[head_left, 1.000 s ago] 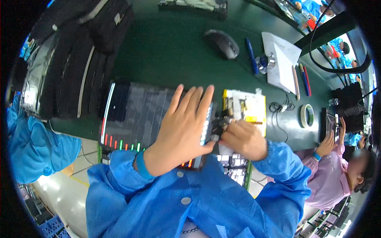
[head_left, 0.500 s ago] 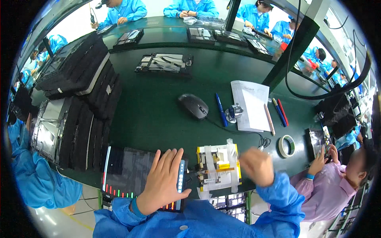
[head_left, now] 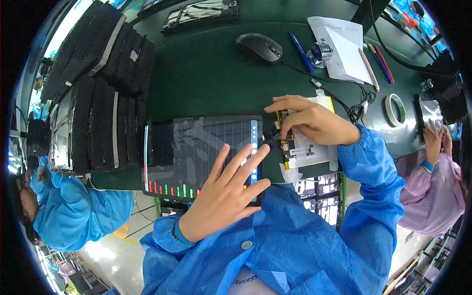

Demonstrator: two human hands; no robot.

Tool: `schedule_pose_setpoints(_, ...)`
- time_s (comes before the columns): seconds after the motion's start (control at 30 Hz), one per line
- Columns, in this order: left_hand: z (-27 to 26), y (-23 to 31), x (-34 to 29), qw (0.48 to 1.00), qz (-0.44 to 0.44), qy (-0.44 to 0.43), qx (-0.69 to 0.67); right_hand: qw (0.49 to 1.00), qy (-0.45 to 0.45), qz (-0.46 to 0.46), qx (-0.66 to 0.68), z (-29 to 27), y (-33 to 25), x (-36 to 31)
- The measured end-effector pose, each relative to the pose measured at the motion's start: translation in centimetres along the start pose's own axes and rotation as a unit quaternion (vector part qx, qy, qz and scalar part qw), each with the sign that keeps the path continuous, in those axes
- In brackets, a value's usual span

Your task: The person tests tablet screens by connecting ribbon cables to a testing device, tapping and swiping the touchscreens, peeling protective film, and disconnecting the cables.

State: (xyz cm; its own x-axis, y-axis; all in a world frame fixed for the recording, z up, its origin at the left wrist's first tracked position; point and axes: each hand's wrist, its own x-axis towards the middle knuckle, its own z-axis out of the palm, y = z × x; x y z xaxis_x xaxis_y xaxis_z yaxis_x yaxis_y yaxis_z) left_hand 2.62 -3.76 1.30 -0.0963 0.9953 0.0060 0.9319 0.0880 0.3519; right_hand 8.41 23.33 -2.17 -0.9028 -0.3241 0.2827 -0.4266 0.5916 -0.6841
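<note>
A person in a blue work coat sits at a dark green worktop [head_left: 206, 83], both bare hands over electronics. Nearest the body lies a flat dark screen [head_left: 191, 147], lit with thin vertical lines, small coloured bars along its lower edge and a strip of pale icons down its right edge. Just to the right of it lies a circuit assembly [head_left: 317, 154], white with yellow edging, and a short black connector [head_left: 270, 135] spans the gap between the two.

The left hand [head_left: 221, 196] is over the screen's lower right part, its fingers spread and loose, gripping nothing; the screen lies beneath them, some fingertips over the icon strip. I cannot tell how firmly they touch. The right hand [head_left: 319, 123] arches over the circuit assembly and hides much of it. Its index finger bends down to the assembly's left edge, close beside the connector; the thumb is partly hidden, so I cannot tell whether anything is pinched.

Beyond the hands lie a black mouse [head_left: 259, 47], a blue pen [head_left: 301, 51] and a paper sheet [head_left: 339, 32]. A roll of tape [head_left: 388, 109] is at the right, and a tall stack of black trays [head_left: 103, 132] stands at the left.
</note>
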Motion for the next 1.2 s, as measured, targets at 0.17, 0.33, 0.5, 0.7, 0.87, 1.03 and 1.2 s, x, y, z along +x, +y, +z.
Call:
schedule_pose_setpoints(0.17, -0.1, 0.6, 0.0, 0.999, 0.021, -0.013, 0.042, 0.997, -0.020, -0.005, -0.079, 0.8, -0.2, 0.6)
schedule_pose_setpoints(0.33, -3.4, 0.9, 1.1, 0.999, 0.011, 0.029, -0.017, 0.994, -0.036, -0.038, -0.100, 1.5, 0.1, 0.9)
schedule_pose_setpoints(0.5, -3.9, -0.8, 5.9, 0.998, 0.016, 0.063, -0.017, 0.978, 0.077, 0.019, -0.192, 1.0, -1.8, 0.1)
schedule_pose_setpoints(0.7, 0.5, -2.0, 10.2, 0.972, 0.148, 0.091, 0.156, 0.967, 0.131, 0.081, -0.202, 3.0, -4.4, -4.9)
schedule_pose_setpoints(0.87, 1.0, -2.5, 10.9, 0.932, 0.230, 0.135, 0.246, 0.960, 0.154, 0.069, -0.224, 3.9, -3.9, -5.9)
schedule_pose_setpoints(1.03, 1.4, -2.3, 11.0, 0.918, 0.248, 0.141, 0.274, 0.951, 0.168, 0.038, -0.258, 4.2, -3.7, -6.1)
schedule_pose_setpoints(1.2, 1.1, -2.7, 10.9, 0.918, 0.243, 0.143, 0.279, 0.951, 0.159, 0.038, -0.263, 4.2, -4.0, -5.9)
